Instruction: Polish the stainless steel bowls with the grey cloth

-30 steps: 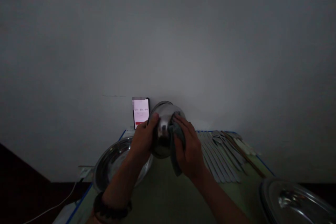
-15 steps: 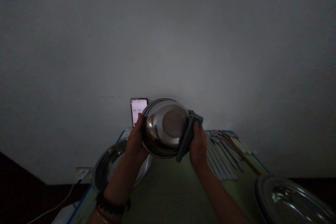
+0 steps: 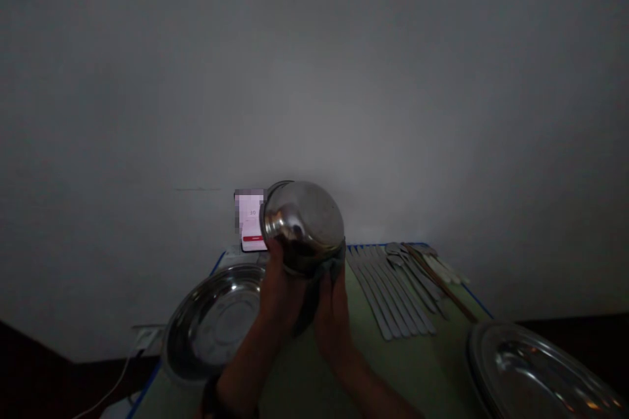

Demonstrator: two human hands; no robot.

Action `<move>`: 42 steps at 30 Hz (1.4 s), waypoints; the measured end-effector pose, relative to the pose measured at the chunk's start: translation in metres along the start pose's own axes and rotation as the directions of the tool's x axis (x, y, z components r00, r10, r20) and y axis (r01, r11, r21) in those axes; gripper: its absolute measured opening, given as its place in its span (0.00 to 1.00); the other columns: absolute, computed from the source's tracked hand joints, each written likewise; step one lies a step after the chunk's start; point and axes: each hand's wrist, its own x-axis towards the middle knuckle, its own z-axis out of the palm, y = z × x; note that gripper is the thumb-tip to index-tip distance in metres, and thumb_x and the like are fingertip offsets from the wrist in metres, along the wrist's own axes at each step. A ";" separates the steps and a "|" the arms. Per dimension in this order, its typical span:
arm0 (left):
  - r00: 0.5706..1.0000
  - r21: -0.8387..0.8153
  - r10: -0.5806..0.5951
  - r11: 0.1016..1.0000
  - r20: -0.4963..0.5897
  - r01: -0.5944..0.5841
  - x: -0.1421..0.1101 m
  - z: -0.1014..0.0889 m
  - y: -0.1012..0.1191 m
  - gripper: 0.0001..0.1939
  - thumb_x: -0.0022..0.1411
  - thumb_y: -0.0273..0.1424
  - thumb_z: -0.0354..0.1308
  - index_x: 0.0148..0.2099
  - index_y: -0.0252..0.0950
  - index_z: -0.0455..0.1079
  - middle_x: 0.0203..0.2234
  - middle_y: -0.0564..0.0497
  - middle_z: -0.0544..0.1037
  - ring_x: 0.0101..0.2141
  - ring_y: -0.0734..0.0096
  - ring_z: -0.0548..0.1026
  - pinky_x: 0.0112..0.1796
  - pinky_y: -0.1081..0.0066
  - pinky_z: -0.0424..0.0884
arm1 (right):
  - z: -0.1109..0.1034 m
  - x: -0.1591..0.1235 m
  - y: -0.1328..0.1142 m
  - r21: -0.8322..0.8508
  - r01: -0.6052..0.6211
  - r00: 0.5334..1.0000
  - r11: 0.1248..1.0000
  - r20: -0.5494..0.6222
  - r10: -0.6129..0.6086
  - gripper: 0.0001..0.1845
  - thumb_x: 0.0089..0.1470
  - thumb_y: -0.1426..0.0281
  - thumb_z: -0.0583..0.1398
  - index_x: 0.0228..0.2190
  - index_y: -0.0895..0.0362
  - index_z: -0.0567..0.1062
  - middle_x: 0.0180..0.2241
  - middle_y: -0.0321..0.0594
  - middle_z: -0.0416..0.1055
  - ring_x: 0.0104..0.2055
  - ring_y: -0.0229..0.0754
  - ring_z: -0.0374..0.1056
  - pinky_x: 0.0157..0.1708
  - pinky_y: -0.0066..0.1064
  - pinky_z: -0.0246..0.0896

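Note:
A shiny metal bowl (image 3: 304, 219) is held up above the table, tilted so its round base faces me. My left hand (image 3: 281, 291) grips it at the lower left, thumb against its side. Below the bowl's right side is my right hand (image 3: 333, 308), closed on a dark grey-green cloth (image 3: 334, 266) that presses against the metal. Part of the cloth hangs between my hands, and the bowl's inside is hidden from view.
A large metal basin (image 3: 181, 340) stands at the left. Several knives (image 3: 388, 298), with spoons and chopsticks beside them, lie on the right. Oval metal trays (image 3: 484, 360) sit at the front right. A phone (image 3: 253, 226) leans against the wall.
The bowl has turned and shifted slightly left. My right hand with the cloth has moved left and down, from the bowl's right side to underneath, closer to my left hand.

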 end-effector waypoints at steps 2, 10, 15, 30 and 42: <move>0.999 0.052 0.013 0.999 -0.040 -0.011 -0.003 0.001 -0.003 0.21 0.60 0.48 0.52 0.48 0.41 0.72 0.46 0.51 0.78 0.60 0.63 0.61 0.60 0.66 0.55 | -0.002 0.002 0.000 0.004 0.032 0.999 0.999 -0.012 -0.032 0.37 0.61 0.54 0.43 0.64 0.58 0.39 0.67 0.48 0.37 0.68 0.48 0.33 0.64 0.52 0.33; 0.997 0.104 0.050 0.993 0.062 -0.057 -0.014 0.017 0.008 0.37 0.53 0.62 0.43 0.46 0.38 0.74 0.44 0.47 0.79 0.56 0.55 0.66 0.56 0.58 0.61 | -0.016 0.013 -0.014 -0.276 0.519 0.850 0.809 0.064 -0.523 0.39 0.61 0.59 0.46 0.64 0.52 0.29 0.68 0.43 0.26 0.68 0.53 0.27 0.62 0.59 0.37; 0.988 0.406 0.045 0.908 0.148 -0.103 -0.014 0.005 0.002 0.24 0.56 0.50 0.55 0.39 0.35 0.76 0.40 0.47 0.80 0.49 0.58 0.73 0.52 0.63 0.64 | -0.025 0.021 -0.026 -0.404 0.635 0.753 0.659 0.131 -0.645 0.43 0.58 0.63 0.53 0.64 0.52 0.31 0.68 0.41 0.28 0.68 0.55 0.30 0.61 0.58 0.42; 0.763 0.780 -0.198 0.292 0.616 -0.554 -0.016 -0.001 0.031 0.19 0.64 0.39 0.47 0.24 0.34 0.64 0.18 0.57 0.62 0.20 0.79 0.59 0.21 0.77 0.55 | -0.073 0.064 -0.056 -0.143 0.122 0.992 0.982 -0.006 -0.125 0.21 0.59 0.60 0.49 0.47 0.55 0.72 0.50 0.42 0.71 0.54 0.45 0.64 0.56 0.42 0.55; 0.670 0.750 -0.353 0.179 0.653 -0.637 -0.022 0.002 0.049 0.13 0.57 0.32 0.58 0.44 0.50 0.77 0.38 0.51 0.82 0.39 0.57 0.78 0.46 0.62 0.69 | -0.097 0.051 -0.044 0.215 -0.339 0.900 0.916 0.357 0.250 0.36 0.58 0.46 0.40 0.56 0.54 0.62 0.50 0.48 0.71 0.49 0.48 0.70 0.45 0.44 0.65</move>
